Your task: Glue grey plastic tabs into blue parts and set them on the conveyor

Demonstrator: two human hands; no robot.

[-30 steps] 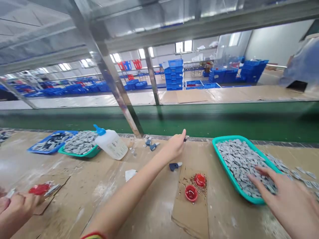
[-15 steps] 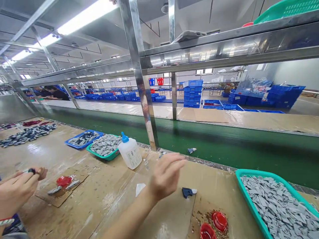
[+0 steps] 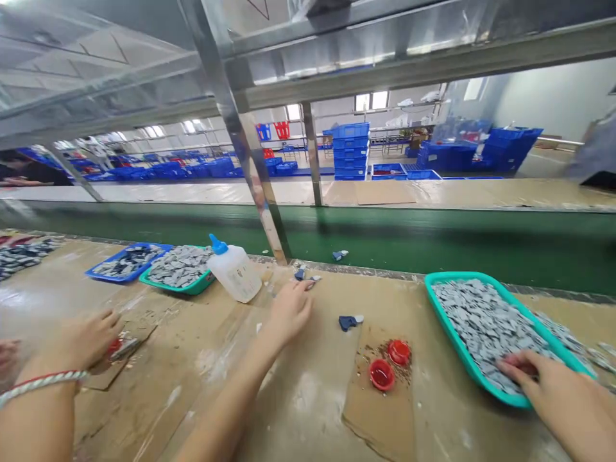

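- Neither hand shows a clear hold. The right hand (image 3: pixel 543 388) lies at the near wall of a teal plastic tray (image 3: pixel 455 340), its fingertips (image 3: pixel 507 366) among grey flat pieces (image 3: pixel 486 327); whether they pinch any cannot be told. The left hand (image 3: pixel 290 312) is palm down with loosely curled fingers, and nothing shows in it, though the palm could hide a small part.
- Just changed: the right hand is back at the tray, and the left hand has dropped low over the worktop (image 3: pixel 308 398).
- The teal tray sits at the worktop's right, near its far edge, heaped with grey pieces; more lie loose beyond its right wall.
- Small blue parts (image 3: pixel 299 274) lie just beyond the left hand, by the far edge. Between the hands is a blue-and-white part (image 3: pixel 347 323), apart from a cardboard sheet (image 3: pixel 380 430) bearing two red caps (image 3: pixel 382 375) and scattered brown granules (image 3: pixel 385 356).
- Toward the left stand a white squeeze bottle (image 3: pixel 235 273) with a blue nozzle, a second teal tray (image 3: pixel 178 289) and a blue tray (image 3: pixel 103 274), both loaded with pieces. A co-worker's hand (image 3: pixel 89 340) works at the near left.
- Behind the worktop runs a green conveyor belt (image 3: pixel 433 244); stacked blue crates (image 3: pixel 350 151) stand beyond it.
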